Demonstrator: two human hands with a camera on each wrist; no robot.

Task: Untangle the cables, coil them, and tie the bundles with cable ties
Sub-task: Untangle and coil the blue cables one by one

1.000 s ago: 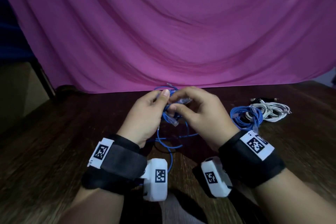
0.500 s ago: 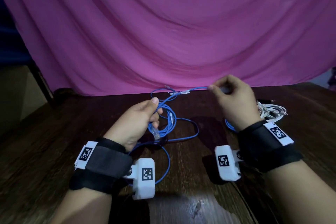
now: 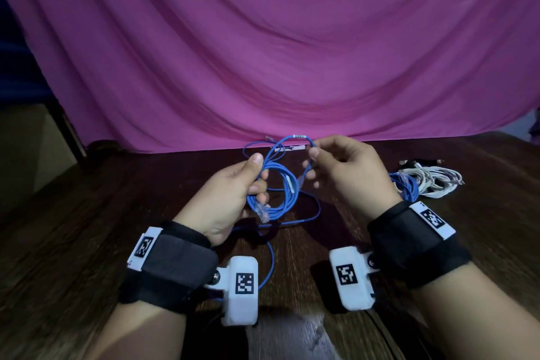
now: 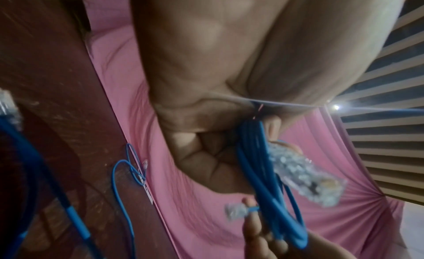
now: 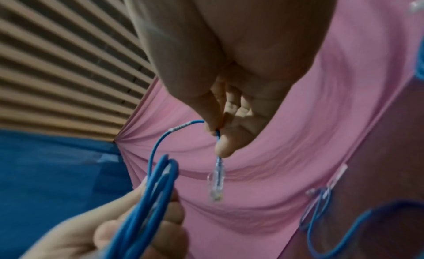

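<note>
My left hand (image 3: pixel 260 172) grips a coil of thin blue network cable (image 3: pixel 277 187) held above the wooden table (image 3: pixel 87 228). One clear plug (image 3: pixel 263 215) hangs from the coil's bottom. My right hand (image 3: pixel 313 155) pinches the same cable just above its other clear plug (image 5: pixel 215 179), close to the right of the coil. A short arc of cable (image 3: pixel 295 137) joins the two hands. In the left wrist view the strands of the coil (image 4: pixel 259 163) pass through the curled fingers. A second blue cable (image 3: pixel 309 215) lies loose on the table beneath.
At the right of the table lie a coiled blue bundle (image 3: pixel 404 187), a white cable bundle (image 3: pixel 432 181) and a black cable (image 3: pixel 415 162). A pink cloth (image 3: pixel 263 52) hangs behind the table's far edge. A loose blue strand (image 3: pixel 270 266) runs toward my left wrist.
My right hand had drawn the cable end out to the right; it has now swung back beside the left hand, forming another loop. The left hand has risen slightly with the coil.
</note>
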